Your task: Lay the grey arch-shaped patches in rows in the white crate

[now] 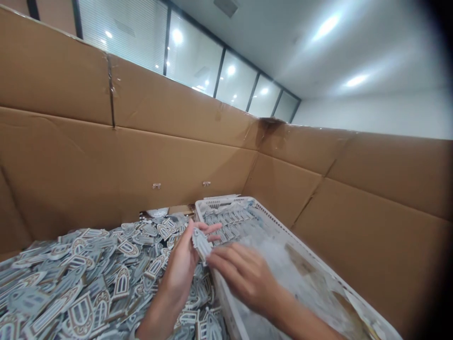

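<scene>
A small grey-white arched piece (201, 242), shaped like a church window, is between my two hands. My left hand (184, 259) supports it near the thumb, the other fingers stretched out behind it. At the piece's lower end, the fingertips of my right hand (244, 274) are closed on its edge. To the left lies a large heap of similar arched pieces (122, 282), many with brown and white trim, piled at all angles. Beneath and beyond my right hand stands a white plastic crate (226, 302), with rows of arched pieces (230, 218) at its far end.
Clear plastic film (269, 264) covers much of the crate's inside. Tall cardboard walls (177, 160) close off the back and the right side (371, 226). Two small pale bits (206, 183) sit on the back wall. Glass panels show above the cardboard.
</scene>
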Demonstrator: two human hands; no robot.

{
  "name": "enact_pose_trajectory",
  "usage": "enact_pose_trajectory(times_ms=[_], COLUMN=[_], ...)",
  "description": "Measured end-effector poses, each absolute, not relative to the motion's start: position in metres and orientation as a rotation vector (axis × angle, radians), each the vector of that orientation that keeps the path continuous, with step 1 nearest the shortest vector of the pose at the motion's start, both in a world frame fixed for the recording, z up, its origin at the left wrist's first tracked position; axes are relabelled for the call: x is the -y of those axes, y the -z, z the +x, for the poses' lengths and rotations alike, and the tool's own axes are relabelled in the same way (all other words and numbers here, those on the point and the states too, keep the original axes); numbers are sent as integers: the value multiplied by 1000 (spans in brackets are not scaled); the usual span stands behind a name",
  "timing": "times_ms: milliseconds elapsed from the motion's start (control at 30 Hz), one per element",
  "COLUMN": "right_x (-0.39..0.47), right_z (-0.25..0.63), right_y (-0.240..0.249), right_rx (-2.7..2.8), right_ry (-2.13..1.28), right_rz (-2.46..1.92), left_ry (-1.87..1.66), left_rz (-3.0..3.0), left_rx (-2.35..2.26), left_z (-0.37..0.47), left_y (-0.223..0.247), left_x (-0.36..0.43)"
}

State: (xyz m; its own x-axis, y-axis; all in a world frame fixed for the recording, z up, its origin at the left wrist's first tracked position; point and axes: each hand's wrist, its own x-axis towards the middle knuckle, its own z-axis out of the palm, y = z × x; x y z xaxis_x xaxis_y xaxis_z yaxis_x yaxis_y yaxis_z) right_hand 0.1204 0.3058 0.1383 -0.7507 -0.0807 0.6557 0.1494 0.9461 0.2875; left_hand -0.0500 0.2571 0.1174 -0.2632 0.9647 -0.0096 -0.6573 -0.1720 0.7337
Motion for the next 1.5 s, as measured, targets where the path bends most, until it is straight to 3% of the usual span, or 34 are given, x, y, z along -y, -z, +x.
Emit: enact_pose_trajectory(times_ms=[200, 400, 600, 933, 1100, 1300, 1500], right_x=[-380, -431, -421, -364, -328, -316, -330], right_z=[156, 160, 164, 133, 91, 42, 35], right_y=[-128, -90, -78, -80, -68, -35, -30], right_rx=[2438, 2599, 2595, 2675, 3010, 3453, 3488], right_ry=[444, -101, -190, -56, 219, 348, 294], right_rz=[-389, -707, -763, -442, -277, -492, -483], left_ry=[-1814, -1708, -1747, -1870, -1895, -1941, -2009], left_rz=[697, 719, 699, 653, 670, 676, 580], left_rx=[-955, -873, -877, -922, -908, -870, -840], left_z=[-48, -28, -50, -83, -92, -107, -130], left_y=[-105, -96, -101, -114, -117, -119, -125], left_x=[-265, -269, -268, -258, -253, -243, -230])
